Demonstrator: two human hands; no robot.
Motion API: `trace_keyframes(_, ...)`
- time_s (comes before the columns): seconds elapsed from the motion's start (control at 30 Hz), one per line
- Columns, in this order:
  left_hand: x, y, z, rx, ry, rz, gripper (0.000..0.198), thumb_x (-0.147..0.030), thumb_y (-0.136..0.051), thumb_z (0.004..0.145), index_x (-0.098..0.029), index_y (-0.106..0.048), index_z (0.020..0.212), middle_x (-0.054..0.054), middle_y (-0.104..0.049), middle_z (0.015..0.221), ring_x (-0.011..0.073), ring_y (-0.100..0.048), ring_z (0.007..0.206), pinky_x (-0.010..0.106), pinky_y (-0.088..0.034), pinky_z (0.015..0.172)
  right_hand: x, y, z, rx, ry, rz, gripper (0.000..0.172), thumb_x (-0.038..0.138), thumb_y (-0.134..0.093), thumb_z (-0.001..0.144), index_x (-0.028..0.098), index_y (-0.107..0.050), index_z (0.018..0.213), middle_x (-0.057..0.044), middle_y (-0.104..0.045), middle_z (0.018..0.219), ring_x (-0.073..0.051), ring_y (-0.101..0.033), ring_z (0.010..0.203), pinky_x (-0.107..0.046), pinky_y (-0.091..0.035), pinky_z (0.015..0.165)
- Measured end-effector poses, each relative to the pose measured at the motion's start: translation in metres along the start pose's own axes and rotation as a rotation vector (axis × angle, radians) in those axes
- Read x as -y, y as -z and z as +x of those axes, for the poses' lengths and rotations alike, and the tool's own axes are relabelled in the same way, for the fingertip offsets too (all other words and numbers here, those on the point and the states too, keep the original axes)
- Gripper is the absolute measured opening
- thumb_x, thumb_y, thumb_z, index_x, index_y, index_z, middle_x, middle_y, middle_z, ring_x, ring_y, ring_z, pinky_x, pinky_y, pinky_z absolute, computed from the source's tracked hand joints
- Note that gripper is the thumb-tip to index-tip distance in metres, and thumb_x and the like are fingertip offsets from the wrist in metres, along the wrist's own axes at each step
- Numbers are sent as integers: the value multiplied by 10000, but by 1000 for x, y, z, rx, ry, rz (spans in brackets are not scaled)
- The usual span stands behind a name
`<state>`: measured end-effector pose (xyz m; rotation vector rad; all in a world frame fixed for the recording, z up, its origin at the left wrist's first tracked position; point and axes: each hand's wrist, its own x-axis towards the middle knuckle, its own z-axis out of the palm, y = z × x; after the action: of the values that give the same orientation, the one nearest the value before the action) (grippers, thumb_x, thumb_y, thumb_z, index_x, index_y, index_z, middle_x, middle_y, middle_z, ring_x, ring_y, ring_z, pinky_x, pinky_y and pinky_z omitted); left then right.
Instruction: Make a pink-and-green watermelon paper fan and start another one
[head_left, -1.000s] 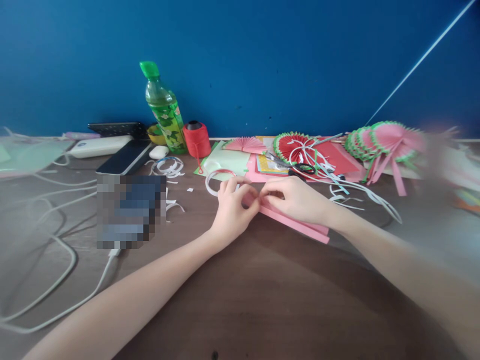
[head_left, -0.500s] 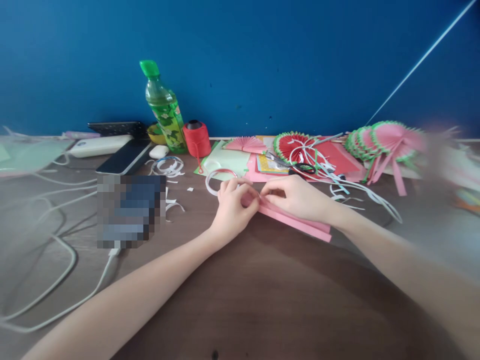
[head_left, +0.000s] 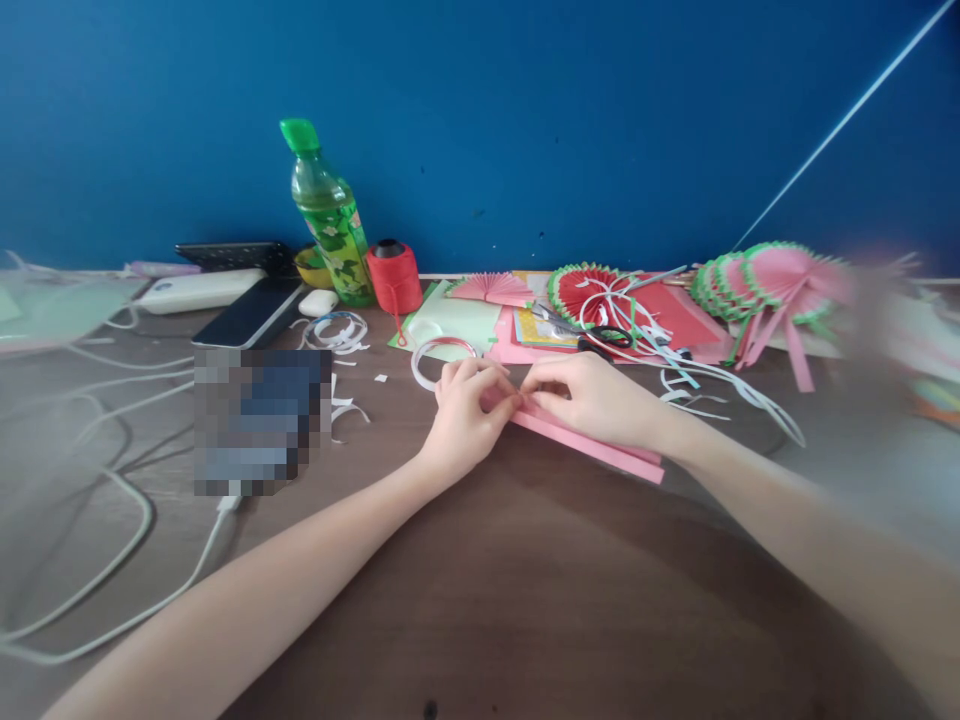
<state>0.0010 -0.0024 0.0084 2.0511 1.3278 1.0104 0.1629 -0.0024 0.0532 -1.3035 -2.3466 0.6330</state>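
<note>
A narrow folded strip of pink paper point(head_left: 600, 449) slants across the table from between my hands toward the lower right. My left hand point(head_left: 474, 405) pinches its far left end, thumb against fingers. Close beside it, my right hand point(head_left: 581, 395) is closed on the same paper, with its thumb and fingertips almost meeting my left thumb. The fingers cover the paper's left end. A roll of clear tape point(head_left: 421, 372) lies just behind my left hand. Scissors with black handles point(head_left: 609, 337) rest on coloured paper behind my right hand.
A green bottle point(head_left: 330, 235) and a red thread spool point(head_left: 394, 280) stand by the blue wall. Paper fans point(head_left: 780, 285) lie at the back right. White cables point(head_left: 146, 520), a dark phone point(head_left: 247, 312) and a pixelated device point(head_left: 270, 425) occupy the left.
Almost nothing differs. Both hands stay at the same spot on the pink paper, with only a slight shift of the fingers.
</note>
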Motion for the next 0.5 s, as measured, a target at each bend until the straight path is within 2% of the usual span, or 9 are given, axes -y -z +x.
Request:
trace_keyframes(0.3, -2, 1, -1, -4, -38, 62, 120, -148, -595, 749, -200, -546, 653, -9, -608, 929, 204, -430, 1018, 400, -307, 931, -4, -3, 0, -24, 57, -26, 243, 74, -454, 756, 161, -681, 762, -19, -679, 762, -115, -567, 673, -234, -396, 624)
trace_keyframes(0.5, -1, 0, 0, -4, -47, 64, 117, -130, -591, 753, -202, -549, 671, -14, -611, 940, 197, -430, 1020, 397, -296, 933, -3, -2, 0, -20, 26, -7, 222, 91, -464, 761, 161, -674, 743, -11, -673, 734, -110, -554, 634, -232, -393, 601)
